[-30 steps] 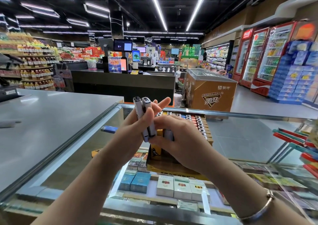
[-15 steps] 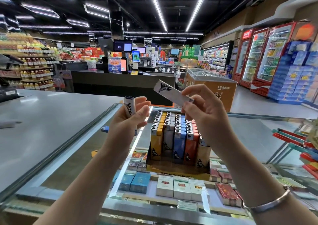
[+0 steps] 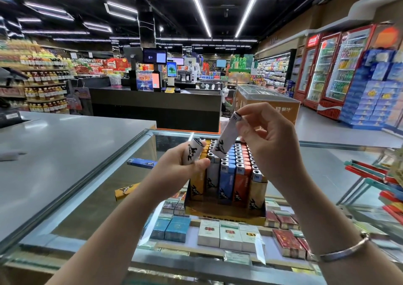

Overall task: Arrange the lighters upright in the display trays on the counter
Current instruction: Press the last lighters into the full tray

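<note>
- The display tray [image 3: 226, 216] sits at centre frame on the glass worktop [image 3: 104, 175], and most of it is already done: its rows of orange, white, blue and red lighters [image 3: 231, 175] stand upright and packed close together.
- Your right hand [image 3: 272, 154] pinches a white lighter [image 3: 226, 141] by its metal top, fingers [image 3: 246, 112] clamped on it; it hangs tilted, base down, just above the tray's white row.
- Your left hand [image 3: 181, 167] grips a second white lighter [image 3: 193, 154], fingers curled round it, at centre frame just left of the tray.
- Two are loose and lying flat on the glass to the left of the tray: a blue lighter [image 3: 141, 162] and an orange lighter [image 3: 126, 190]. By my judgement that leaves four to seat: the two you hold and these two.
- Against the picture half a second back, the right-hand lighter has swung from nearly level, high over the tray, to base-down and lower, close to the row.
- The left hand has dropped a little towards the tray; the rows themselves look unchanged.
</note>
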### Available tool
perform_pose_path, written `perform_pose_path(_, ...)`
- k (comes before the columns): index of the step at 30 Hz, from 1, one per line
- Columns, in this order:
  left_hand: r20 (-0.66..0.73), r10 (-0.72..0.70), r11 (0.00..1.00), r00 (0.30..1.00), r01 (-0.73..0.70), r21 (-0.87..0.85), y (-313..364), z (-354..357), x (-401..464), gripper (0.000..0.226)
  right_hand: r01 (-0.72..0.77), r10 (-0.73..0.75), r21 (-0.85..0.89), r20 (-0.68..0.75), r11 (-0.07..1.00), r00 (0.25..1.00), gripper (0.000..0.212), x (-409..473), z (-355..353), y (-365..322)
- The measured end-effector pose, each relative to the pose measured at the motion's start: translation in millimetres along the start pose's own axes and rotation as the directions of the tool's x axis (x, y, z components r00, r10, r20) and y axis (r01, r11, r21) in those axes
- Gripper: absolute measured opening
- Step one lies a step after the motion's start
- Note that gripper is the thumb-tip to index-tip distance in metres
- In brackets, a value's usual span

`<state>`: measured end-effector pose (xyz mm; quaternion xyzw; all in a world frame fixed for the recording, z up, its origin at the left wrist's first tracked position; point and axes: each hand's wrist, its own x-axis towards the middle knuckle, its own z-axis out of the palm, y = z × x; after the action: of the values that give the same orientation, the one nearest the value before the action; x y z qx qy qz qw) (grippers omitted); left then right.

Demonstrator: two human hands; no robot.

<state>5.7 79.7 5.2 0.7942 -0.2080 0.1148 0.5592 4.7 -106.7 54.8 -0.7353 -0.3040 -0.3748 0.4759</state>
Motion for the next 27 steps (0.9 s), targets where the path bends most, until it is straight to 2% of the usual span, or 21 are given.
perform_pose_path(3,-0.032,-0.015,0.999,0.999,0.017,0.051,-2,-1,1,0.048,0.003,-0.003,0.011,0.021,1.000,1.000,0.025,0,1,0)
perform_pose_path(7,-0.013,-0.025,0.998,1.000,0.026,0.056,-2,-2,1,0.059,0.000,-0.001,0.042,0.007,0.999,1.000,0.028,-2,6,1)
perform_pose_path(8,-0.004,-0.033,0.998,0.999,0.033,0.053,-2,-3,1,0.054,0.003,-0.004,0.039,0.009,0.999,1.000,0.028,-3,7,1)
perform_pose_path(11,0.010,-0.039,0.999,0.999,0.039,0.010,-3,-3,3,0.019,0.020,-0.020,0.004,0.063,1.000,0.998,0.023,-6,11,2)
perform_pose_path(12,0.017,-0.040,0.999,0.999,0.040,-0.002,-3,-3,3,0.016,0.033,-0.031,-0.014,0.090,0.999,0.995,0.021,-8,13,3)
perform_pose_path(17,0.015,-0.031,0.998,0.999,0.030,0.046,-5,-4,3,0.011,0.126,-0.076,-0.173,0.271,0.977,0.960,0.011,-11,17,5)
perform_pose_path(21,-0.003,0.000,1.000,1.000,0.000,0.030,-5,-4,3,0.008,0.198,-0.053,-0.366,0.370,0.909,0.928,0.006,-14,21,4)
perform_pose_path(27,0.022,-0.006,1.000,1.000,0.006,-0.006,-2,-4,2,0.013,0.271,-0.023,-0.462,0.474,0.845,0.880,0.005,-15,23,3)
